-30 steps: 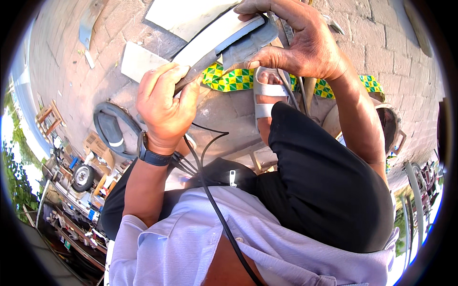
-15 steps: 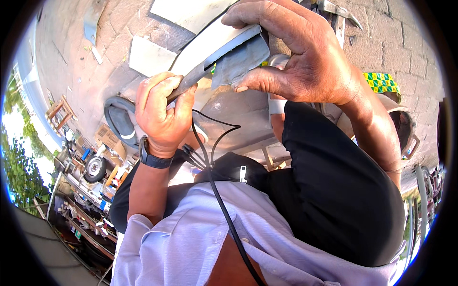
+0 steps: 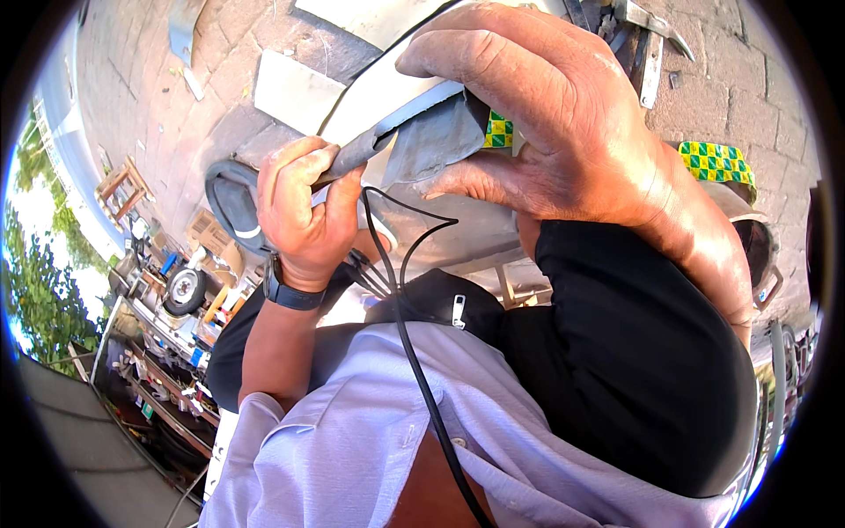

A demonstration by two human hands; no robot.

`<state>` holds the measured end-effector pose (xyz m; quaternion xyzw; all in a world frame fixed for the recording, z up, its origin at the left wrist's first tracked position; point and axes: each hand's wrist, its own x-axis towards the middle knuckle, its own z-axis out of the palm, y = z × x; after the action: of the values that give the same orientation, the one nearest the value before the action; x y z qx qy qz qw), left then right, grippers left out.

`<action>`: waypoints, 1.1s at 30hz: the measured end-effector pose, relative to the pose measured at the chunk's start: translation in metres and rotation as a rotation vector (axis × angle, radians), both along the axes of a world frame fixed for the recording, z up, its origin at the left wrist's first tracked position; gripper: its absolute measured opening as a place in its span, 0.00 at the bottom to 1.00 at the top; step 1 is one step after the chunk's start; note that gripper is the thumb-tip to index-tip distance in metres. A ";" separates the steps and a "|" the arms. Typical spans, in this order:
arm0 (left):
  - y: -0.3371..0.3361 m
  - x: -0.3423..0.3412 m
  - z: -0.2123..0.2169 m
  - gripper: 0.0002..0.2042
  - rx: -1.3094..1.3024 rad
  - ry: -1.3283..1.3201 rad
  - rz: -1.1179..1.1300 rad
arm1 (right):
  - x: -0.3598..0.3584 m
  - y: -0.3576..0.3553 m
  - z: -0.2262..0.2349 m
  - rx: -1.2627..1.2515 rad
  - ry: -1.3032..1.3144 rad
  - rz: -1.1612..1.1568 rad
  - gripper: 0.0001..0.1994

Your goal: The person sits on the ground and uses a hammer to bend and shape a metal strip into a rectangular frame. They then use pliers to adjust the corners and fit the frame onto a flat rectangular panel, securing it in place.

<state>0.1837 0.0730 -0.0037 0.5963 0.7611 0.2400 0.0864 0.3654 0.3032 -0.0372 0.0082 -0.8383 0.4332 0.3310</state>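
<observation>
Out in front of me, a bent grey sheet piece [image 3: 440, 145] is held up between both hands. It is narrow and rolled at its left end, with a pale upper edge and a loose flap hanging at the right. My left hand [image 3: 304, 211], wearing a dark watch, pinches the narrow end between thumb and fingers. My right hand [image 3: 563, 123] curves around the wide end, fingers over the upper edge and thumb by the lower flap. Part of that end is hidden behind the right hand.
A hammer [image 3: 656, 31] lies on the brick paving at the far right. Flat pale sheets [image 3: 295, 92] lie beyond my hands. A dark rubber ring [image 3: 231, 202] is at the left, near a small wheel [image 3: 185, 290]. A black cable [image 3: 409, 334] hangs across my front.
The right hand and the wide end of the sheet piece have come slightly lower and nearer. The flap is turned a little, and both hands keep their hold. The view has shifted slightly.
</observation>
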 end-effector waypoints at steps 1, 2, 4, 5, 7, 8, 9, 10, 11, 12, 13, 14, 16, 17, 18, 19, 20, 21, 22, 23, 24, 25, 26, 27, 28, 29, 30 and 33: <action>-0.002 0.000 0.001 0.14 -0.008 -0.010 0.006 | -0.003 -0.001 -0.001 0.021 0.018 0.006 0.31; -0.003 0.000 0.003 0.14 -0.015 -0.019 0.012 | -0.006 -0.003 -0.003 0.033 0.039 0.012 0.30; -0.007 0.000 0.005 0.14 -0.028 -0.021 0.022 | -0.010 -0.005 0.000 0.048 0.069 0.011 0.30; -0.009 0.000 0.006 0.14 -0.033 -0.014 0.026 | -0.012 -0.006 0.001 0.053 0.086 0.012 0.29; -0.014 0.001 0.007 0.14 -0.038 -0.008 0.041 | -0.014 -0.009 0.002 0.062 0.097 0.016 0.30; -0.015 0.001 0.007 0.14 -0.039 -0.010 0.051 | -0.015 -0.010 0.003 0.063 0.094 0.025 0.30; -0.017 0.002 0.007 0.14 -0.039 -0.012 0.062 | -0.016 -0.010 0.005 0.059 0.080 0.048 0.30; -0.018 0.003 0.007 0.14 -0.039 -0.017 0.067 | -0.015 -0.010 0.005 0.065 0.076 0.058 0.30; -0.018 0.005 0.006 0.15 -0.040 -0.022 0.072 | -0.015 -0.010 0.006 0.070 0.073 0.068 0.31; -0.019 0.006 0.006 0.15 -0.040 -0.027 0.078 | -0.016 -0.011 0.004 0.081 0.083 0.069 0.31; -0.019 0.007 0.006 0.15 -0.034 -0.031 0.079 | -0.016 -0.010 0.002 0.080 0.053 0.083 0.32; -0.019 0.008 0.005 0.15 -0.027 -0.035 0.080 | -0.015 -0.010 0.000 0.079 0.024 0.097 0.33; -0.017 0.010 0.002 0.15 -0.006 -0.037 0.081 | -0.010 -0.007 -0.004 0.045 -0.086 0.125 0.35; -0.015 0.012 0.002 0.15 0.009 -0.035 0.080 | -0.008 -0.005 -0.005 0.025 -0.125 0.127 0.37; -0.012 0.014 0.001 0.15 0.024 -0.034 0.080 | -0.006 -0.004 -0.002 -0.004 -0.137 0.100 0.38; -0.009 0.014 -0.001 0.15 0.047 -0.030 0.083 | -0.003 -0.004 0.001 -0.051 -0.135 0.060 0.41; -0.005 0.015 -0.004 0.15 0.070 -0.027 0.086 | 0.000 -0.005 0.005 -0.104 -0.134 0.021 0.43; -0.002 0.016 -0.007 0.14 0.094 -0.024 0.089 | 0.004 -0.005 0.013 -0.127 -0.206 -0.025 0.45; 0.002 0.020 -0.008 0.15 0.116 -0.021 0.115 | 0.007 -0.005 0.020 -0.149 -0.276 -0.067 0.47; 0.005 0.023 -0.012 0.15 0.125 -0.028 0.129 | 0.010 -0.009 0.012 -0.262 -0.309 -0.108 0.45; 0.009 0.025 -0.016 0.15 0.132 -0.034 0.142 | 0.012 -0.012 0.004 -0.380 -0.334 -0.151 0.43; 0.014 0.025 -0.021 0.16 0.144 -0.049 0.152 | 0.015 -0.016 -0.002 -0.496 -0.358 -0.203 0.42; 0.021 0.025 -0.025 0.16 0.156 -0.018 0.125 | 0.016 -0.021 -0.004 -0.581 -0.358 -0.258 0.35; 0.027 0.027 -0.026 0.16 0.153 -0.019 0.106 | 0.017 -0.023 -0.004 -0.666 -0.356 -0.315 0.29; 0.032 0.030 -0.027 0.16 0.149 -0.013 0.096 | 0.025 -0.018 -0.006 -0.860 -0.409 -0.202 0.34; 0.035 0.033 -0.027 0.16 0.145 -0.009 0.085 | 0.027 -0.017 -0.006 -0.941 -0.421 -0.192 0.34; 0.036 0.037 -0.029 0.16 0.126 -0.028 0.106 | 0.030 -0.017 -0.007 -1.023 -0.432 -0.183 0.34; 0.037 0.050 -0.033 0.16 0.103 -0.089 0.110 | 0.037 -0.016 -0.003 -1.161 -0.467 -0.191 0.31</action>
<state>0.2341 0.1100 -0.0366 0.5461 0.7747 0.3094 0.0763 0.4027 0.2868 -0.0404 -0.3423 -0.5138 0.7763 0.1272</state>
